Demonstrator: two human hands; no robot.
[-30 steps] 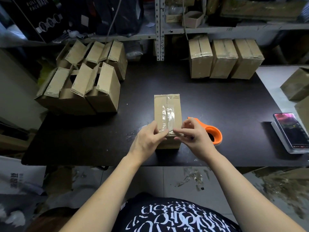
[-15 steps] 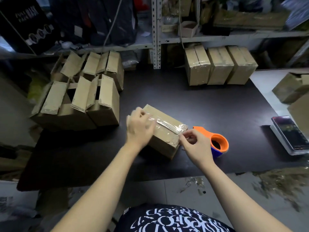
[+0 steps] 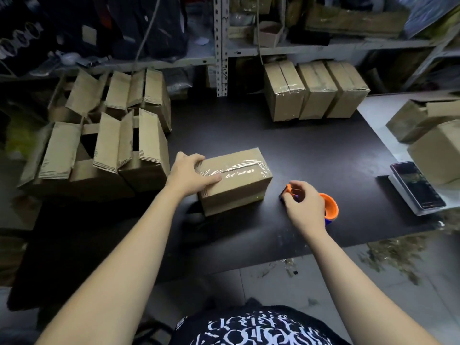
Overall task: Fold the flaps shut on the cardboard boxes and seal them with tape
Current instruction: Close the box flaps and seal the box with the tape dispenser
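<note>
The box (image 3: 234, 180) lies near the middle of the dark worktop (image 3: 311, 150), a little to the left. Shiny clear tape (image 3: 236, 169) runs along its top. The left hand (image 3: 189, 175) holds the box's left end. Its grip wraps over that end, with the fingers bent round the far corner and the thumb lying on top next to the tape.

The right hand (image 3: 302, 202) is just to the right of the box and does not touch it. Its grip is curled round the orange tape holder (image 3: 329, 207), which sits on the worktop.

A bunch of open boxes (image 3: 104, 150) with their flaps up stands close to the left hand. Three shut boxes (image 3: 316, 90) stand in a row at the back, by the shelf. A wide stretch of worktop lies between them and the box. A phone (image 3: 415, 185) lies near the right edge, well apart from the tape holder. The near edge runs just below both wrists.
</note>
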